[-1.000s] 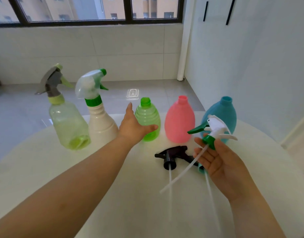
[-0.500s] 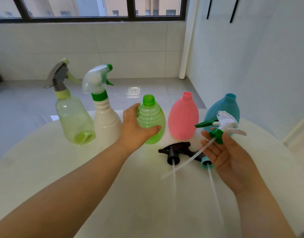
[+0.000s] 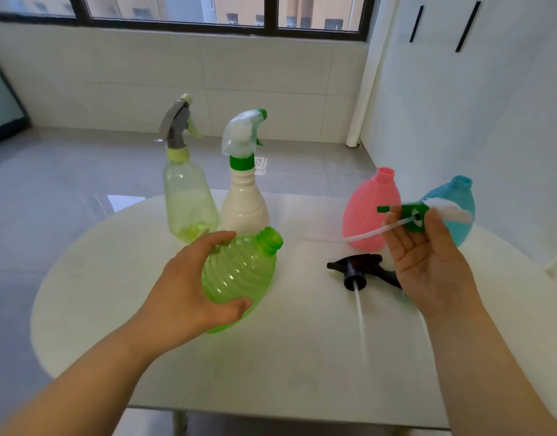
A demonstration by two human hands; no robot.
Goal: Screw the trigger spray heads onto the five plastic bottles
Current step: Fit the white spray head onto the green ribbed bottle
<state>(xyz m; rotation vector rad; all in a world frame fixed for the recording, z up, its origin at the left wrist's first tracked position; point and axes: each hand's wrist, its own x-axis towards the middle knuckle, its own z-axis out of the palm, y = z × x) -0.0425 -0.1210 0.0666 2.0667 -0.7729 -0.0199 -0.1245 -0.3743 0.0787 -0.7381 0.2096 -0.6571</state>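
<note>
Tube first: left hand [image 3: 189, 297] gripping green bottle [image 3: 239, 275], right hand [image 3: 428, 265] pinching green-collared spray head [image 3: 415, 217], should thread tube into neck before twisting.

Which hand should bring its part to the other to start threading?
Right, probably. The right hand pinches the light spray head, tube free; the left hand grips the tilted green bottle.
</note>
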